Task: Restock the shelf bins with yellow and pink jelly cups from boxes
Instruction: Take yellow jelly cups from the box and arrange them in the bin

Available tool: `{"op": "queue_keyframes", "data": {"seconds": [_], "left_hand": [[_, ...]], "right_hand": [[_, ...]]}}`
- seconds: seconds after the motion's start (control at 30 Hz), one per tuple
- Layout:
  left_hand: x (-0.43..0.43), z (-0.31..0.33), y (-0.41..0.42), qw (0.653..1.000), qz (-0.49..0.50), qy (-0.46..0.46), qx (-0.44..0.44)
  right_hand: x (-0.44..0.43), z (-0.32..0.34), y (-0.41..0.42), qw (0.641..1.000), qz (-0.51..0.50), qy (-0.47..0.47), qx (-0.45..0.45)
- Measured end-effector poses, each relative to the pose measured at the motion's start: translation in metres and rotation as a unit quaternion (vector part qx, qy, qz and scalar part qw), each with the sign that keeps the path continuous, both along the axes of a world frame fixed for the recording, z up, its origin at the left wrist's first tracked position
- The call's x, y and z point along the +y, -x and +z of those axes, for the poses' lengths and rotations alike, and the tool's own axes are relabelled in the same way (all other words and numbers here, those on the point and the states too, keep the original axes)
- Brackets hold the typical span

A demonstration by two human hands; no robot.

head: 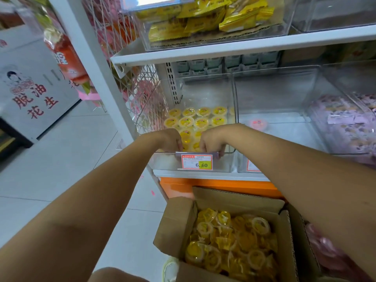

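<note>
A clear shelf bin (233, 102) holds rows of yellow jelly cups (200, 121). Both my hands reach into its front part, seen from the back. My left hand (169, 139) and my right hand (212, 141) have their fingers bent down just behind the bin's front rim, among the nearest cups. Whether either hand holds a cup is hidden. The bin to the right (289, 127) holds a single pink jelly cup (258, 124). Below the shelf, an open cardboard box (177, 218) is full of loose yellow jelly cups (232, 243).
A price tag (197, 162) reading 6.60 hangs on the bin's front. A second box with pink cups (325, 249) sits at the right edge. Purple packets (345, 127) fill the far-right bin. Yellow packets (203, 17) lie on the shelf above. Tiled floor (81, 159) lies left.
</note>
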State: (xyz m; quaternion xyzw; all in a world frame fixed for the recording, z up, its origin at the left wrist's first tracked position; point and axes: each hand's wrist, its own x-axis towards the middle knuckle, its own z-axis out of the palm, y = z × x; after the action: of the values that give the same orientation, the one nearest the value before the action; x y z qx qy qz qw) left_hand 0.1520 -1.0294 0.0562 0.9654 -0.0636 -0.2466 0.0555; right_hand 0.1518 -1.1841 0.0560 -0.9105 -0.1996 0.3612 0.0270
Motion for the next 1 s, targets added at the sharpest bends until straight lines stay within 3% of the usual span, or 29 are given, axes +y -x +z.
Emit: {"op": "queue_keyframes", "data": {"seconds": [0.13,0.27,0.33,0.4,0.5,0.57,0.67,0.77,0.87,1.0], "left_hand": [[0.002,-0.007,-0.010,1.000,0.008,0.010,-0.024],[0.004,-0.015,-0.009,0.998,0.014,0.013,-0.053],[0.004,-0.009,0.001,0.997,0.021,0.032,-0.074],[0.002,0.006,0.018,0.984,0.033,0.084,-0.151],[-0.010,0.024,0.066,0.953,0.014,0.179,-0.244],[-0.026,0.022,0.100,0.957,-0.024,0.229,-0.174],[-0.048,-0.014,0.128,0.979,-0.070,0.189,-0.004],[-0.053,-0.091,0.131,0.985,-0.086,0.115,0.091],[-0.042,-0.165,0.140,0.988,-0.089,-0.005,0.126],[-0.038,-0.200,0.172,0.976,-0.078,-0.067,0.194]], "right_hand": [[-0.002,0.008,0.002,0.999,-0.015,-0.030,-0.032],[-0.011,0.027,0.019,0.973,0.012,-0.056,-0.222],[-0.020,0.039,0.038,0.951,0.013,-0.117,-0.286],[-0.038,0.051,0.067,0.938,-0.008,-0.199,-0.284],[-0.074,0.050,0.109,0.952,-0.048,-0.255,-0.160],[-0.091,0.026,0.125,0.969,-0.059,-0.233,-0.054],[-0.103,-0.034,0.136,0.988,-0.066,-0.133,0.038],[-0.100,-0.105,0.145,0.997,-0.063,-0.013,0.039],[-0.097,-0.163,0.162,0.996,-0.051,0.030,0.073],[-0.098,-0.203,0.187,0.992,-0.033,0.079,0.087]]}}
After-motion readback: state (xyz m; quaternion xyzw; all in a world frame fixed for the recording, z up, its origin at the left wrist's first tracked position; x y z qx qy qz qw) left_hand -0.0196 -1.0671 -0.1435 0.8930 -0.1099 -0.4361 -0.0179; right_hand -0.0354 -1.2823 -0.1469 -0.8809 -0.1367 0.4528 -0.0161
